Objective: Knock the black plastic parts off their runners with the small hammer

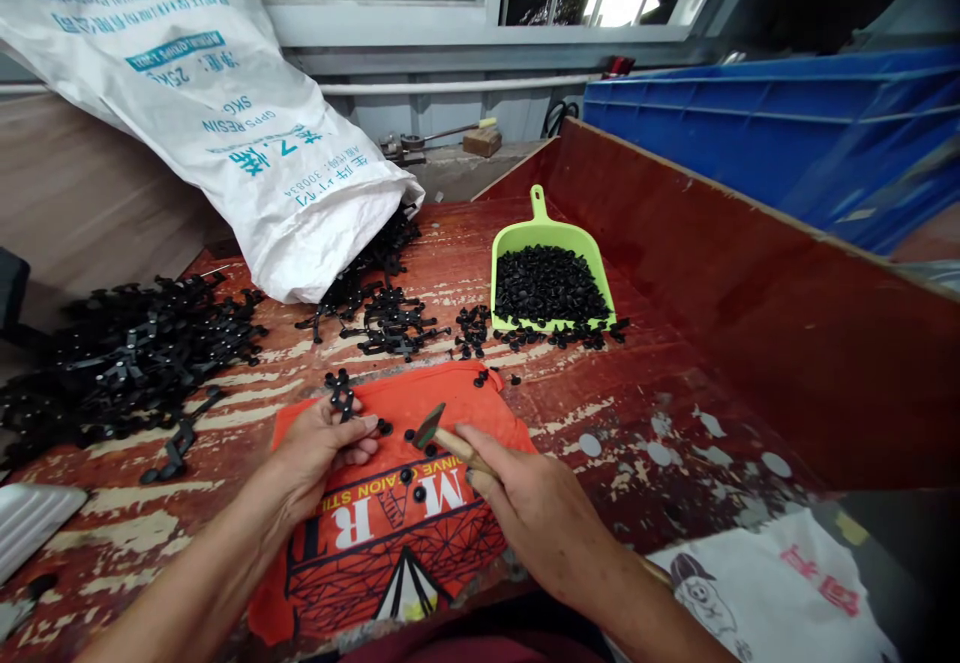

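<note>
Pinched in the fingers of my left hand (322,448) is a black plastic sprue (341,391), with small round-headed parts on it. My right hand (536,493) grips a small knife (463,449) by its light wooden handle. The short, dark blade points left, apart from the sprue. Under both hands lies an orange printed cloth (300,593) on the red tabletop. Several loose black plastic pieces (418,494) rest on the cloth between my hands.
A lime green dustpan (538,205) full of black pieces stands beyond the cloth. A white sack (300,183) spills sprues at the back left, beside a sprue pile (135,353). A red-brown board (712,283) and a blue crate (780,133) edge the right.
</note>
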`<state>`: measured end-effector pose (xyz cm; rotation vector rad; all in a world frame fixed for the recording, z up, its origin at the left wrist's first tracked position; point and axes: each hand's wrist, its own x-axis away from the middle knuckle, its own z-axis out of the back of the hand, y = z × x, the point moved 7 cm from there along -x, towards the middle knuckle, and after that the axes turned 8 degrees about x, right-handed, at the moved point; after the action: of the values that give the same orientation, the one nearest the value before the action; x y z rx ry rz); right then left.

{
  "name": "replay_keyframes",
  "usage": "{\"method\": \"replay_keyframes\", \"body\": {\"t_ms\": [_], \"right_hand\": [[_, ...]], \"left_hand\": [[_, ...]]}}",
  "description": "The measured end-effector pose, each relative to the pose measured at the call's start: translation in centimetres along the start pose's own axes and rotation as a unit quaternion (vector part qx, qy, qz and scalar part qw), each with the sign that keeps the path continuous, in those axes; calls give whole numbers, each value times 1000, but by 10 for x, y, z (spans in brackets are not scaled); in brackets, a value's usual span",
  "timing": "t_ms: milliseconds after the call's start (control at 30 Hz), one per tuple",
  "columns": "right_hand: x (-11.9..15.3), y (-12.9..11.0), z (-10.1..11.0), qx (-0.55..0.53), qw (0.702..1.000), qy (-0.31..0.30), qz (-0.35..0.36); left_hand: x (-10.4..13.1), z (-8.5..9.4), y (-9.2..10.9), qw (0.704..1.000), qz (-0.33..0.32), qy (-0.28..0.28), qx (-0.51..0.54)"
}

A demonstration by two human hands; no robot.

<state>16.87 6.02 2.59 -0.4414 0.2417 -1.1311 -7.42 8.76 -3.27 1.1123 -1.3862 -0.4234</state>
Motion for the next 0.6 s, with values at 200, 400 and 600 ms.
{"method": "replay_keyframes", "body": {"t_ms": [200,400,600], "right_hand": [[-30,-26,-1,17,999,0,38],[-37,-17,-2,-2,1000,7,-2],[-28,-8,-4,-2,1000,5,-9]], "left_hand": [[5,-1,-1,1000,18,8,25],[5,1,-2,998,33,-5,51],[0,0,-5,1000,20,-13,10]]}}
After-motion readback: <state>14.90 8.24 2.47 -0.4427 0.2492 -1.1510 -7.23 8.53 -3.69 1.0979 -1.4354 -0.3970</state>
